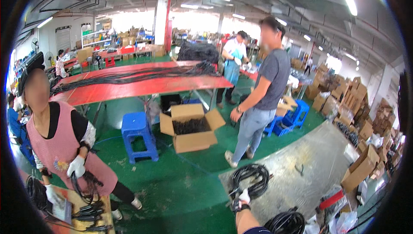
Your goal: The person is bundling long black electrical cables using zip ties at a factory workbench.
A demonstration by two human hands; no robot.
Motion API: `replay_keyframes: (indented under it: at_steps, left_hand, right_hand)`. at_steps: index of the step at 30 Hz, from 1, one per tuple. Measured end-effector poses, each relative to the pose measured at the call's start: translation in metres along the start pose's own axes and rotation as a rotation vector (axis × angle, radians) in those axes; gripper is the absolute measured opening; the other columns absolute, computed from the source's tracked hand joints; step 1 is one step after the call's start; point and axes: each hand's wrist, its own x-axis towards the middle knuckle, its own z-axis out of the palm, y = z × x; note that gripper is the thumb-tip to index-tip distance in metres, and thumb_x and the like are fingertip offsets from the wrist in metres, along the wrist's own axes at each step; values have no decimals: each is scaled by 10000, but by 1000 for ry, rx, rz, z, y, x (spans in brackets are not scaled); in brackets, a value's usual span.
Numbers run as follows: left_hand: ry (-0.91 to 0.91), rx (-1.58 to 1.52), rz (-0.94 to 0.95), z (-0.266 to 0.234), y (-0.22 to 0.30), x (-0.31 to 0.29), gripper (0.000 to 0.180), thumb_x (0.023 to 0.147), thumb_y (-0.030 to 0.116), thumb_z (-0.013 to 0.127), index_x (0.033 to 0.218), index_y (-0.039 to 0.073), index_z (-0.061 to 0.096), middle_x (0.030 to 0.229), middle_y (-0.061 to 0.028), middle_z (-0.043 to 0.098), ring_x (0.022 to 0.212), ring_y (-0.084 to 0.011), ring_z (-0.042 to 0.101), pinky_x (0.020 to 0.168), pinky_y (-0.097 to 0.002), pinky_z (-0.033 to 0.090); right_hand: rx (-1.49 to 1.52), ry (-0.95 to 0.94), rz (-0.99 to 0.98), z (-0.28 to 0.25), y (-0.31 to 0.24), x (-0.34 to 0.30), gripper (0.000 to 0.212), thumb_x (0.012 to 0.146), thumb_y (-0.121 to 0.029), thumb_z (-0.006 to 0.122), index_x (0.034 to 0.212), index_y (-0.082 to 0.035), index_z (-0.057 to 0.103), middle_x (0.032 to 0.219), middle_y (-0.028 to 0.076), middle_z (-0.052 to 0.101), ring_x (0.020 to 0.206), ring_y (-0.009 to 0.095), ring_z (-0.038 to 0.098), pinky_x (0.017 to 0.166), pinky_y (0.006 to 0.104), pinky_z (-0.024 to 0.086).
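Note:
My left hand (242, 198), in a pale glove with a black band at the wrist, reaches in from the lower edge. It is closed on the lower left side of a coil of black cable (259, 186). The coil rests at the left edge of a grey metal-topped table (297, 178). Most of the fingers are hidden; the thumb shows against the cable. Nearer to me, a second coil of black cable (285, 223) is at the lower edge. My right hand is out of view.
A co-worker (71, 148) in a pink apron handles black cables at left. Another person (269, 83) stands beyond my table. A blue stool (138, 135) and an open carton (194, 143) stand on the green floor. Long cables lie on a red table (142, 88); cartons (344, 96) pile up at right.

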Motion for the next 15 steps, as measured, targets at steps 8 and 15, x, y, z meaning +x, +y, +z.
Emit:
replay_keyframes:
  at_steps: [8,15]
  left_hand:
    - [-14,450,-239,-16,24,-45,501,930,539,595,1228,144,669,1178,-136,714,1124,-325,663,947,-436,531]
    - [6,457,-321,-36,89,-67,457,934,519,590,1204,161,676,1168,-138,713,1115,-343,660,937,-452,528]
  right_hand:
    - [-160,-607,670,129,-53,-59,640,737,-823,523,740,-197,657,741,130,653,682,327,585,600,502,438]
    - [-499,-566,327,165,-79,-75,565,739,-737,577,795,-183,671,800,134,676,742,332,616,645,495,471]
